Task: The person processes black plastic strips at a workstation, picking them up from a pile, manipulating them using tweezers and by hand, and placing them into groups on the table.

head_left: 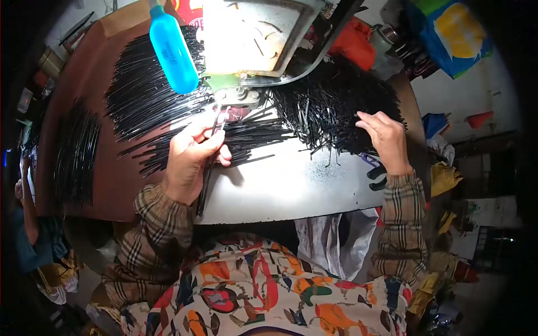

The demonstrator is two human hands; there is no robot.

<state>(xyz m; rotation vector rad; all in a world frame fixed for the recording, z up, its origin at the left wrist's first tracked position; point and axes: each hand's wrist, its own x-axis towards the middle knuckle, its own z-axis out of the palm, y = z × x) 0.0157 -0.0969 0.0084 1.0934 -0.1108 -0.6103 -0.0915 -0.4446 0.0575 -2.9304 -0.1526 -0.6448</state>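
My left hand (195, 150) is closed around thin black strips (206, 187), whose lower ends hang down past the palm. Their upper ends reach up beside the metal fitting (238, 96) of a machine. My right hand (384, 137) has its fingertips pinched together at the edge of a tangled heap of black strips (330, 112); whether anything is between them is too small to tell. Behind my left hand, more loose black strips (246, 137) lie across the tabletop.
A machine (252, 39) stands at the back with a bright light on it. Beside it is a blue bottle (172, 53). Neater bundles of black strips (140, 89) lie on the brown surface (106, 185). A black-handled tool (377, 178) rests near my right wrist. Another person's arm (29, 210) shows far left.
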